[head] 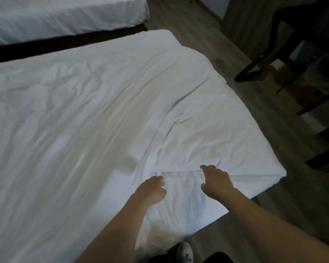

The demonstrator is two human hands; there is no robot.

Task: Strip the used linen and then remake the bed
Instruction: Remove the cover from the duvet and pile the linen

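Observation:
A white duvet lies spread and wrinkled over the bed, reaching its near right corner. Both my hands are down on the duvet near the bed's front edge. My left hand has its fingers curled into the fabric along a folded seam. My right hand lies a little to the right with fingers bent, its fingertips on the same seam; whether it pinches the cloth is unclear. The picture is blurred by motion.
A second bed with white linen stands at the back left across a dark gap. Wooden floor runs along the right side. Dark chair legs stand at the right. My white shoe shows at the bottom.

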